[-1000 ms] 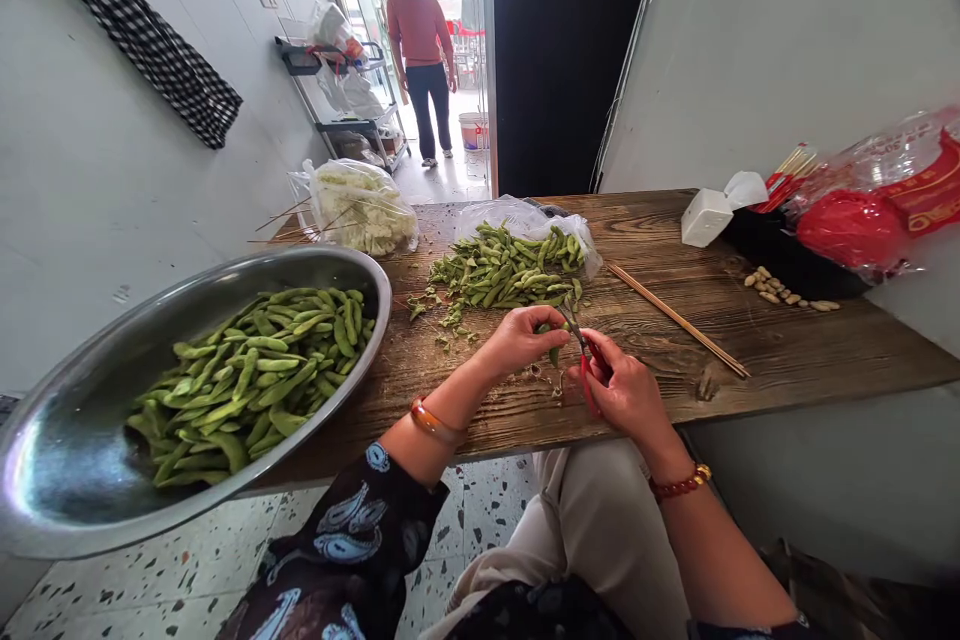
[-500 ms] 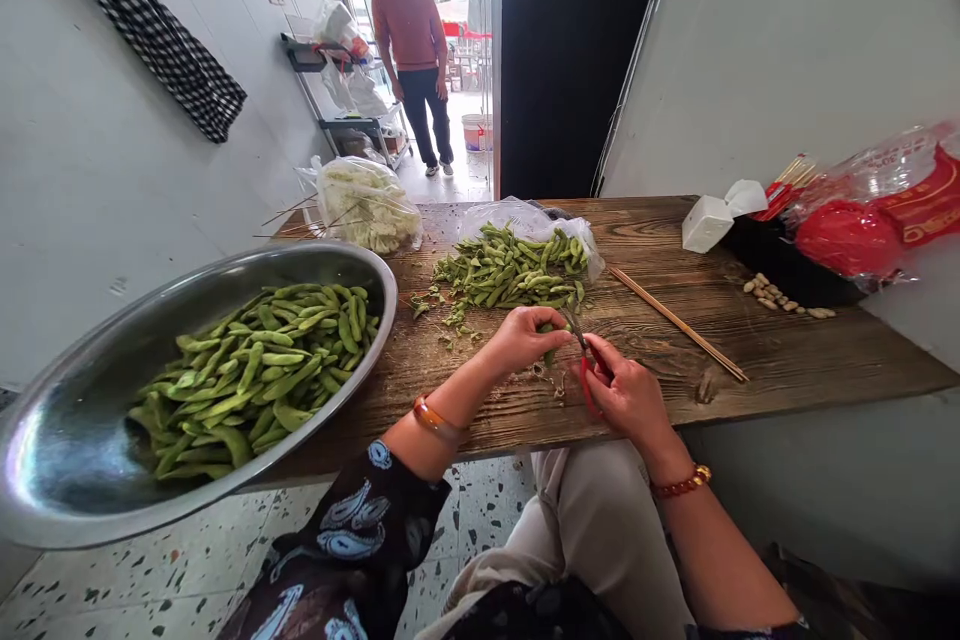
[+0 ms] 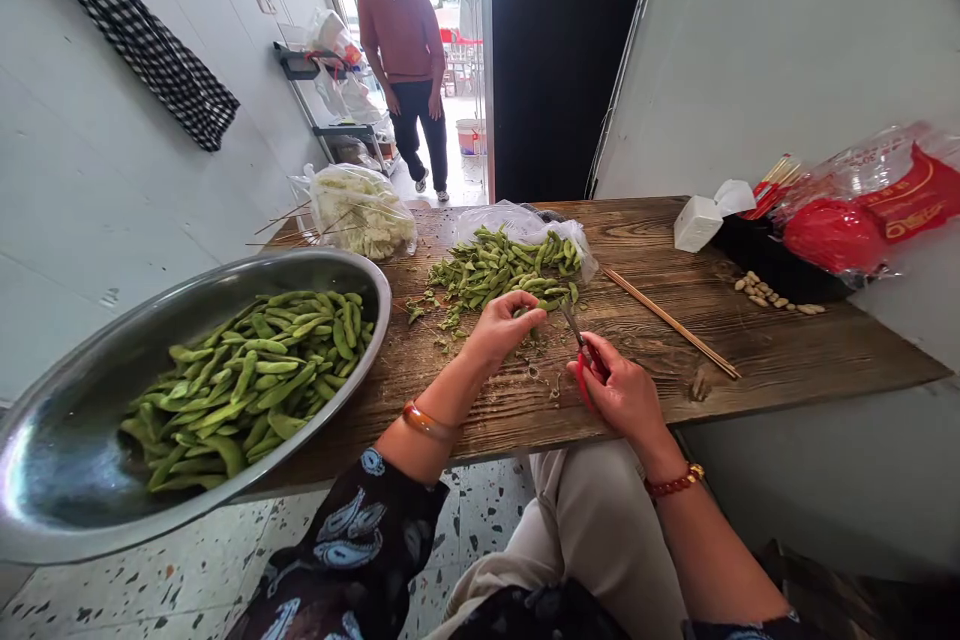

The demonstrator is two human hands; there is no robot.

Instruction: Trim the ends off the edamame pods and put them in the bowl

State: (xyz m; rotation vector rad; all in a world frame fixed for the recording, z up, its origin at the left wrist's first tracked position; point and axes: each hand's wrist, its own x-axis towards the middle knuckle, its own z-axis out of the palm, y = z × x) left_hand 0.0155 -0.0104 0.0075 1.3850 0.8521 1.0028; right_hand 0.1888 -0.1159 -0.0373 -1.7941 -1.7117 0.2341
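Note:
My left hand (image 3: 504,328) is closed in a pinch, with a green soybean pod (image 3: 541,305) at its fingertips, mostly hidden by the fingers. In my right hand (image 3: 624,388) are red-handled scissors (image 3: 587,375), their blades pointing up and away, just right of the left hand and apart from it. Beyond both hands, a heap of green soybean pods (image 3: 499,270) spills from a clear plastic bag (image 3: 502,217). To the left, a big metal basin (image 3: 379,295) holds many more pods (image 3: 255,370).
Trimmings lie on the wooden table (image 3: 645,350). A bag of pale vegetable (image 3: 364,210) stands at the back left. Wooden skewers (image 3: 671,325), peanuts (image 3: 769,290), a white box (image 3: 697,223) and red packaging (image 3: 840,235) lie to the right. A person (image 3: 405,50) is in the doorway.
My left hand has drawn back left, away from the scissor blades. The scissors stay in my right hand. The person in the doorway has stepped closer.

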